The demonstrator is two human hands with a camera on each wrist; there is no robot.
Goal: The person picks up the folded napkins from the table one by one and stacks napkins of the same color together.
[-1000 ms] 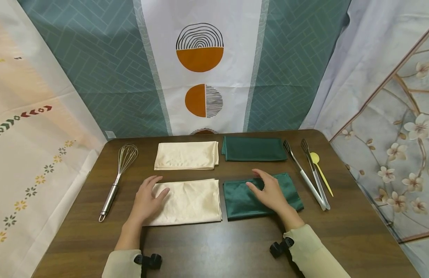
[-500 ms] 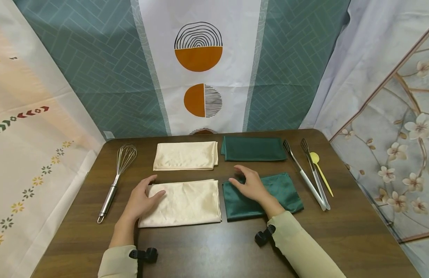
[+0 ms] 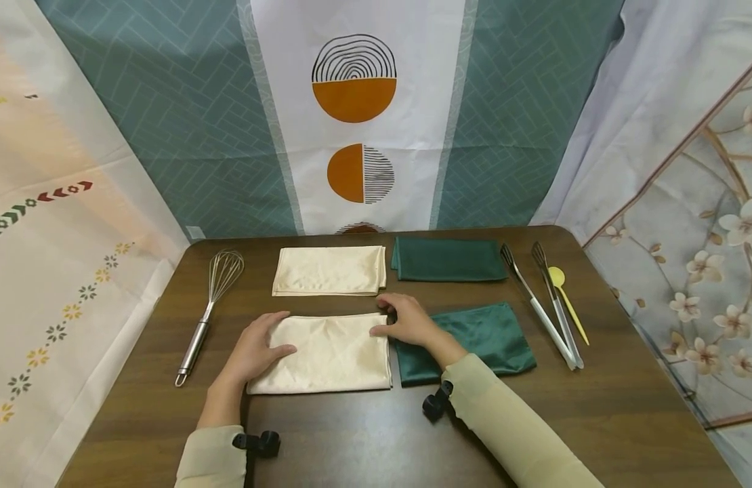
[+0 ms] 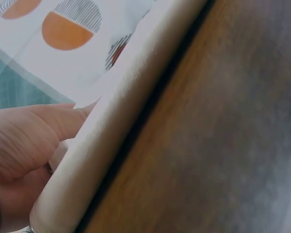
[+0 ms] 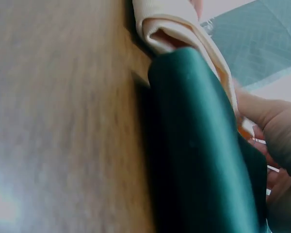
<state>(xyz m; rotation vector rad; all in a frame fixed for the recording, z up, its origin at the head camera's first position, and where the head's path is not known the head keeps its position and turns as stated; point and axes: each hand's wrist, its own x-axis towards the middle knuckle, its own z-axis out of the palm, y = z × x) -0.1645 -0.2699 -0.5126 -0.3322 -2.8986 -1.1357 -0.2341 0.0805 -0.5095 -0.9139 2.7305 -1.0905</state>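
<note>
A folded cream satin cloth [image 3: 330, 359] lies at the front of the table. My left hand [image 3: 254, 352] rests at its left end, thumb over the top and fingers by the far left corner. Reaching across the folded green satin cloth [image 3: 479, 339], my right hand [image 3: 409, 322] is at the cream cloth's far right corner. Its thumb lies over the cream cloth, with a gap to the bent index finger. In the right wrist view, the cream cloth's layered end [image 5: 167, 31] shows beyond the green fold [image 5: 199, 141]. Other fingers are partly hidden there.
Behind lie a second folded cream cloth [image 3: 328, 271] and a second folded green cloth [image 3: 449, 259]. A balloon whisk [image 3: 208, 305] lies left. On the right are a white-handled utensil [image 3: 543, 312], metal tongs [image 3: 561, 312] and a yellow spoon [image 3: 568, 301].
My right hand has moved left from over the green cloth to the cream cloth's right corner. The left hand has stayed near the cream cloth's left end, with only a small shift.
</note>
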